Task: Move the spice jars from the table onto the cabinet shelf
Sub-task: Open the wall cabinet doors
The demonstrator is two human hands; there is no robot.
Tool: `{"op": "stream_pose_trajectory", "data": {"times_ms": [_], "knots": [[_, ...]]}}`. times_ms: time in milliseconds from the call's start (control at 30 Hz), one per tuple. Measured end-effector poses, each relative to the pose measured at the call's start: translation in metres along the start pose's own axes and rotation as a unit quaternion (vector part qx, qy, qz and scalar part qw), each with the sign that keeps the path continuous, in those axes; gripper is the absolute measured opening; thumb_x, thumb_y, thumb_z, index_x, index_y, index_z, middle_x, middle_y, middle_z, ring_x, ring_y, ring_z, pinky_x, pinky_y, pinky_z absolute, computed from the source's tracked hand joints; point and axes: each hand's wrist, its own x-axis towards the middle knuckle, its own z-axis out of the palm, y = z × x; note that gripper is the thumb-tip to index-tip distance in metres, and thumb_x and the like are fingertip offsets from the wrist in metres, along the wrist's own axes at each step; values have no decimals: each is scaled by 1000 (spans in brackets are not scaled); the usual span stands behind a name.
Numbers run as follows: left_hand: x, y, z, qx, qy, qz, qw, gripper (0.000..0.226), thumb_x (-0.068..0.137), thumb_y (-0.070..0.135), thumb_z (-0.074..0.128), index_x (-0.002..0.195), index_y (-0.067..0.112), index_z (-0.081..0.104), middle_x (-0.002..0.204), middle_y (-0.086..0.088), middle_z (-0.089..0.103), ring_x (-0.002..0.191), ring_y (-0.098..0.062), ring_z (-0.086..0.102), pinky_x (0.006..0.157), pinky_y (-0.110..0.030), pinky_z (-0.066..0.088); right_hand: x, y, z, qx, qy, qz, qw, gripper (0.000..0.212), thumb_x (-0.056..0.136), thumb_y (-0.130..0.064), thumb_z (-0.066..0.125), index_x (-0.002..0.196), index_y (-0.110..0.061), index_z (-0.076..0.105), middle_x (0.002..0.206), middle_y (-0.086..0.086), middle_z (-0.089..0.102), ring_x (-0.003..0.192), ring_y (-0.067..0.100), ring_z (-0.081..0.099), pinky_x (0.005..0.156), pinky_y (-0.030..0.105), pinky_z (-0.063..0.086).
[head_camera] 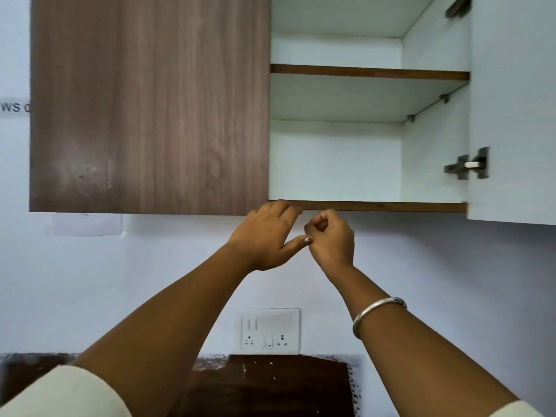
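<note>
Wood-grain door (150, 103) is shut, so I'd guess the left hand (264, 236), fingers loose, reaches to open it; right hand (331, 239) clenched, empty.

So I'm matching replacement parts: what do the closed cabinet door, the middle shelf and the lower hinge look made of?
Closed cabinet door: likely wood-grain laminate, matte brown, with streaked grain. Middle shelf: white-faced board with a brown edge strip, probably laminated. Lower hinge: grey metal, by its dull sheen.

Open shelf bay (335, 161) beside closed door (149, 103)
</note>
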Motion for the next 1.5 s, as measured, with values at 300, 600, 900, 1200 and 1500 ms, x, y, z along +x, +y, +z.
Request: {"op": "stream_pose_trajectory", "data": {"times_ms": [300,600,900,1200,1500], "knots": [[-9,-95,21,193,76,-48,977,78,65,32,74,134,8,46,145,-20,39,131,-39,40,100,-57,36,23,-35,98,-42,-21,-121,992,78,87,-47,57,148,-16,19,152,8,29,142,26,24,109,45,38],[2,-120,32,234,103,-64,965,83,86,20,55,150,12,2,158,-12,2,145,-36,7,110,-58,19,40,-58,120,-96,71,-15,993,63,86,-49,55,134,-11,40,133,9,51,129,29,38,105,44,32],[-17,-91,24,196,118,-68,971,84,89,20,50,149,14,-8,158,-12,-3,145,-37,1,111,-60,13,20,-79,94,-6,9,33,999,48,87,-40,60,121,-8,45,119,11,52,117,32,49,95,46,49],[-53,-64,-44,187,99,-42,976,91,87,15,58,146,37,-8,158,-15,-2,142,-42,14,104,-53,34,-35,-121,59,41,-15,-9,999,35,89,-20,61,116,-6,42,112,11,59,100,29,60,83,37,54],[-107,-29,-109,138,119,-140,973,88,85,22,66,145,47,6,154,-20,17,133,-40,36,90,-48,49,-105,-173,30,73,-51,-88,992,30,88,-19,59,107,-10,38,104,10,63,92,28,63,75,39,54]]}}
